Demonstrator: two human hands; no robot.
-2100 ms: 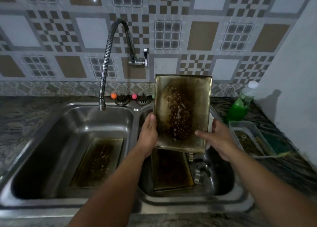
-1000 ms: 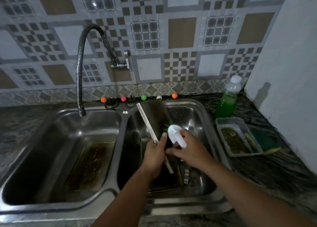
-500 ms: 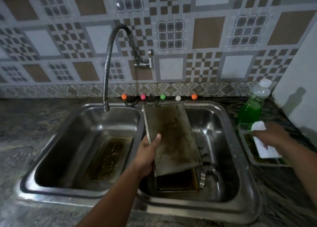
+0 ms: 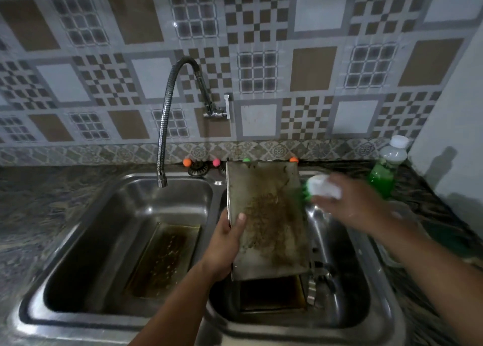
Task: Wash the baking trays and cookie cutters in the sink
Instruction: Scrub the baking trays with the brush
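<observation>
My left hand (image 4: 226,243) grips the left edge of a stained baking tray (image 4: 269,220), held tilted over the right basin of the steel double sink (image 4: 217,317). My right hand (image 4: 347,204) holds a white brush with green bristles (image 4: 320,187) just past the tray's upper right corner. A second dirty tray (image 4: 271,292) lies on the right basin's floor, partly hidden by the held one. Metal cookie cutters (image 4: 317,284) lie beside it. A third tray (image 4: 163,259) lies in the left basin.
A flexible faucet (image 4: 167,115) hangs over the left basin, with no water visible. A bottle of green dish liquid (image 4: 385,170) stands on the dark counter at the right, next to a white wall. Coloured balls (image 4: 187,162) line the sink's back edge.
My right hand has come back from the counter tray at the right, carrying the brush to the held tray's upper right corner. My left hand keeps its grip on the tray.
</observation>
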